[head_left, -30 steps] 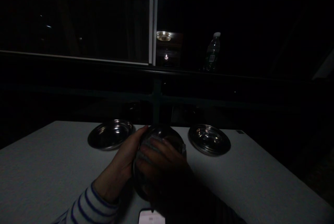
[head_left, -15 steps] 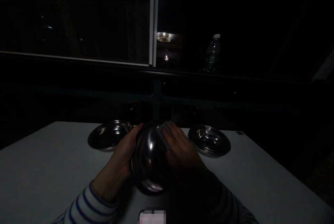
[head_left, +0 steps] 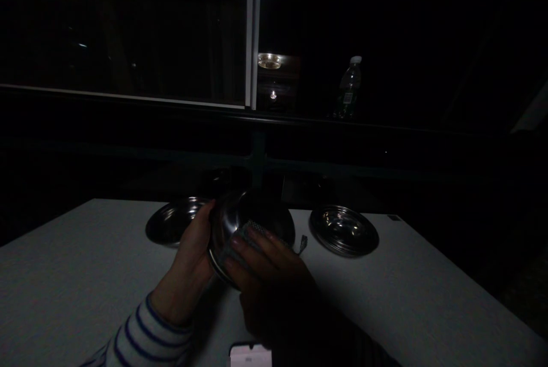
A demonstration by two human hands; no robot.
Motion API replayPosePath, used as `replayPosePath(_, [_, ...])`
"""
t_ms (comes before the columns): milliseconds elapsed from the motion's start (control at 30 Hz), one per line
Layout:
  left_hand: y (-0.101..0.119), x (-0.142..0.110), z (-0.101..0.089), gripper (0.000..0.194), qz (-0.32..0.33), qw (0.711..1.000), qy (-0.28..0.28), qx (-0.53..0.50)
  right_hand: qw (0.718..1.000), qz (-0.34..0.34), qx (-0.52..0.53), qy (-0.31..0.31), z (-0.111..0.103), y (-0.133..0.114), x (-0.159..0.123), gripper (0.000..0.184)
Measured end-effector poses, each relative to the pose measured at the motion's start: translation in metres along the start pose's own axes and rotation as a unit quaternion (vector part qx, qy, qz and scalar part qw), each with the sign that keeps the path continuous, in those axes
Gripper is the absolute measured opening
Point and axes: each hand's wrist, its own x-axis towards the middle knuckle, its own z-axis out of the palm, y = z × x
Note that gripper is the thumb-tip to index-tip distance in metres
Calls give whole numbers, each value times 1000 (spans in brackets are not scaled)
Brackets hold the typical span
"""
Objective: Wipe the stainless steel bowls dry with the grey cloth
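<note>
A shiny metal bowl (head_left: 226, 216) is held up above the table, its rounded outer side facing me. My left hand (head_left: 194, 250) grips it by the left rim, thumb along the edge. My right hand (head_left: 272, 273) presses a thin grey cloth (head_left: 302, 244) flat against the bowl's lower front, and a corner of the cloth sticks out at the right. The right palm and forearm are lost in shadow. The far side of the bowl and my left fingers behind it are hidden.
On the white table (head_left: 107, 275), a metal dish (head_left: 169, 224) lies behind my left hand, and a stack of metal bowls (head_left: 343, 231) stands at the right. A phone (head_left: 250, 355) lies at the near edge. A plastic bottle (head_left: 350, 90) stands beyond, by the window.
My right hand with the cloth has slid down and left across the bowl, from its upper right side to its lower front. The bowl has tilted and shifted slightly.
</note>
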Motion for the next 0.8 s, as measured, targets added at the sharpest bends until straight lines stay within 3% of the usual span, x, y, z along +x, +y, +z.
replayPosePath(100, [4, 3, -2, 32, 11, 1000, -2, -20, 999, -52, -9, -10, -5, 10, -1, 35])
replayPosePath(167, [8, 5, -3, 31, 15, 1000, -9, -25, 998, -51, -21, -30, -11, 23, 0, 33])
replayPosePath(467, [18, 7, -5, 28, -2, 1000, -3, 0, 990, 116, -75, -37, -41, 65, -1, 42])
replayPosePath(667, [8, -5, -2, 17, 59, 981, 25, 184, 984, 160, -73, -11, -57, 74, -2, 43])
replayPosePath(800, [-3, -9, -4, 37, 132, 907, -45, 398, 984, 165, -70, -10, -61, 74, 0, 43])
